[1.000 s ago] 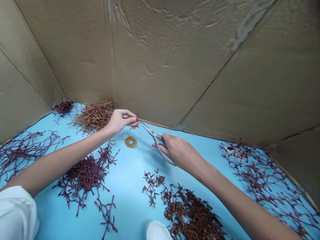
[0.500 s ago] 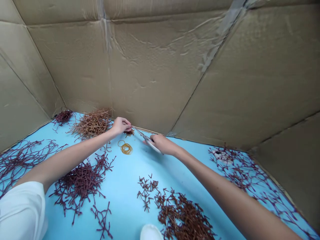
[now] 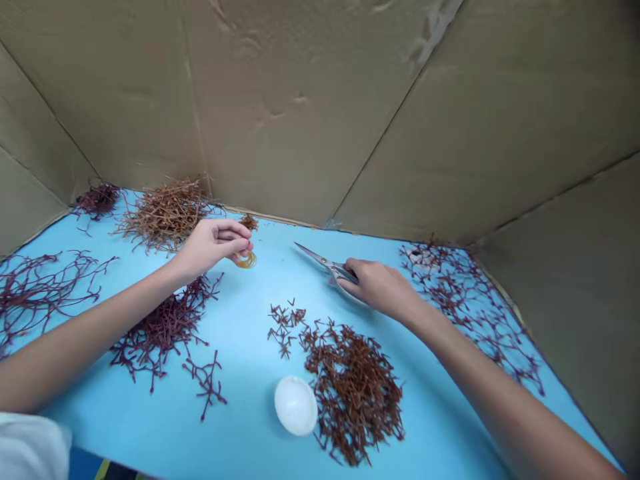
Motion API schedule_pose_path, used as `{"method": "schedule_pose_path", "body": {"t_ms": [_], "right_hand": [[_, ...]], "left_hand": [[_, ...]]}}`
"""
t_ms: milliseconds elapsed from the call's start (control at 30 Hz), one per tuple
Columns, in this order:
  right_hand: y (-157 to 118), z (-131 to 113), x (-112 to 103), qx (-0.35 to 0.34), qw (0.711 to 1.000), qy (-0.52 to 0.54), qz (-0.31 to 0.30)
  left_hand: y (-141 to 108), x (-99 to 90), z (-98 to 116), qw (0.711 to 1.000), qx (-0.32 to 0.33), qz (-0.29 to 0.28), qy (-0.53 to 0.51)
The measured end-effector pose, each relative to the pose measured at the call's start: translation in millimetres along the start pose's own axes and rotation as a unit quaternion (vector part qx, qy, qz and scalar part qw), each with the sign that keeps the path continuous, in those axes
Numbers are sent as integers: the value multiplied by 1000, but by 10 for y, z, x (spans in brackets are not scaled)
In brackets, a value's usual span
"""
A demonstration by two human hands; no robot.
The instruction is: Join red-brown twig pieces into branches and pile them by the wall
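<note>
My left hand point(image 3: 220, 243) is closed in a pinch, with a coil of yellow rubber bands point(image 3: 246, 261) showing at its fingertips, just above or against the blue surface. How many bands the fingers grip is hidden. My right hand point(image 3: 377, 285) is wrapped round the handles of a pair of scissors point(image 3: 320, 259), whose blades point up and left, together or nearly so. Behind my left hand lies a small heap of brown clippings point(image 3: 249, 222). Short, forked brown pieces point(image 3: 357, 390) form a pile below the scissors, beside a white bowl point(image 3: 295, 405).
Light brown twig-like strands point(image 3: 167, 212) are heaped at the back left, near a small dark red bundle point(image 3: 99, 199). Purple-brown branching pieces point(image 3: 170, 323) lie below my left forearm. Long strands point(image 3: 40, 290) spread at the left, a branching net point(image 3: 465, 303) at the right. Cardboard walls point(image 3: 280, 133) enclose the blue tabletop point(image 3: 240, 400).
My left hand has moved from the small brown heap to the rubber bands. The right hand has drawn the scissors away to the right. The view has tipped downward, showing the whole bowl.
</note>
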State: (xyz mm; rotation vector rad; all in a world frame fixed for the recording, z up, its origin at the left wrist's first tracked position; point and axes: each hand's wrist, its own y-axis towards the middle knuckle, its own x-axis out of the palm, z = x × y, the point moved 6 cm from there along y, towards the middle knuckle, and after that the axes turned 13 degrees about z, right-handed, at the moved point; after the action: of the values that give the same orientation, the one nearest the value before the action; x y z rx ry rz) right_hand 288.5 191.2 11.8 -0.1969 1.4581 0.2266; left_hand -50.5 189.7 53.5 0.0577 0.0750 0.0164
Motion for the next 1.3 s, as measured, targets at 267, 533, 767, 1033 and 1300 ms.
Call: {"method": "schedule_pose_path", "body": {"t_ms": [267, 533, 767, 1033, 1300], "right_hand": [[-182, 64, 137, -13, 999, 33, 9], [-242, 99, 157, -36, 993, 110, 2], [-323, 91, 134, -63, 991, 121, 4], [-741, -170, -350, -41, 984, 101, 143], [-1155, -438, -476, -15, 941, 229, 248]], "left_hand": [[-549, 187, 33, 999, 4, -36, 26], [-849, 235, 63, 999, 0, -30, 29], [-1006, 227, 4, 986, 87, -22, 143], [-1077, 319, -12, 971, 136, -59, 186], [-1157, 459, -165, 944, 183, -116, 250]]}}
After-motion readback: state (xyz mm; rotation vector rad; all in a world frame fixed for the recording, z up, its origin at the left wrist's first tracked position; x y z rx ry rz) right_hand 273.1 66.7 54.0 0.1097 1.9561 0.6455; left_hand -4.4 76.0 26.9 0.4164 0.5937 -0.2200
